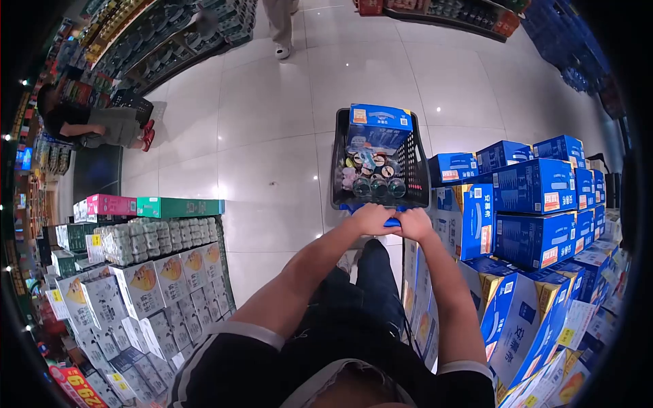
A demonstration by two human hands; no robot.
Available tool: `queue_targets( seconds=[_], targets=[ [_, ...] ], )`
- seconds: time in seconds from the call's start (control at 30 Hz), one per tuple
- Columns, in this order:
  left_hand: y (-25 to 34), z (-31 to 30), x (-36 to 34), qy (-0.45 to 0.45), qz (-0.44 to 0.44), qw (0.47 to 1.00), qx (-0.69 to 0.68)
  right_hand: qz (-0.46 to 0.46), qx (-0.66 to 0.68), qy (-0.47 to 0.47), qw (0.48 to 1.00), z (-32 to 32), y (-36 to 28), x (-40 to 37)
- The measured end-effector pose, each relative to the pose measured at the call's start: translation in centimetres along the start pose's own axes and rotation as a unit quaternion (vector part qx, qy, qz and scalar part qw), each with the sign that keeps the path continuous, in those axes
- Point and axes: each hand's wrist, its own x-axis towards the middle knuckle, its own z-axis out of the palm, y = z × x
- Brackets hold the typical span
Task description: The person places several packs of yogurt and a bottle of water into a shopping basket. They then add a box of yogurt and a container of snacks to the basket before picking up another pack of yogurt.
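In the head view a black plastic shopping cart (339,163) stands right in front of my body. My left hand (373,219) is closed round its blue handle (392,222). Close beside it, my right hand (413,223) grips the same handle, the two hands almost touching. A big blue carton (381,124) sits at the cart's far end. Nearer to me lie several round-topped containers (388,171), a pinkish pack (349,178) and bottles or jars with clear greenish ends (379,187). Their exact kinds I cannot make out.
Stacked blue cartons (534,185) rise close on my right. On my left stands a display of white cartons (173,277). Tiled floor (269,156) stretches ahead. A person in red shoes (109,127) is at far left; another person's legs (280,27) show ahead.
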Motion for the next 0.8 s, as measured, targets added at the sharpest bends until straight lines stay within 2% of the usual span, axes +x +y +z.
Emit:
queue_targets(
  seconds=[0.2,0.27,0.4,0.43,0.47,0.53,0.57,0.63,0.73,0.8],
  targets=[
    [-4.1,-5.2,5.3,0.009,0.023,0.999,-0.029,-0.014,0.024,0.002,1.0,-4.2,3.2,6.7],
    [-5.0,-7.2,7.2,0.001,-0.019,1.0,0.001,-0.012,0.0,0.002,1.0,-5.5,4.3,9.1],
    [-8.1,-11.2,10.9,0.018,0.012,1.0,-0.014,-0.021,0.025,0.021,0.999,-8.4,6.8,14.1],
    [-9.1,-12.2,12.0,0.015,0.007,0.999,-0.035,-0.016,0.031,-0.035,0.999,-10.2,7.4,15.5],
    [-10.0,-13.4,13.2,0.022,0.013,0.999,-0.032,-0.015,0.023,-0.029,0.999,-10.7,8.2,17.3],
    [-11.2,-15.9,15.5,-0.066,-0.046,0.996,0.041,-0.005,0.021,-0.06,0.998,-10.9,9.7,20.3],
    [-11.9,-17.2,16.9,-0.054,-0.04,0.997,0.044,-0.012,0.009,-0.052,0.999,-12.0,10.3,21.5],
    [-13.1,-19.4,19.1,-0.094,-0.084,0.989,0.077,-0.055,-0.016,-0.045,0.997,-13.5,12.0,24.3],
    [-15.3,-23.4,22.4,-0.093,-0.104,0.987,0.077,-0.045,0.001,-0.055,0.997,-15.8,14.1,29.0],
    [-17.8,-24.6,24.7,-0.044,-0.099,0.992,0.057,-0.038,0.006,-0.053,0.998,-17.5,15.8,32.0]
  ],
)
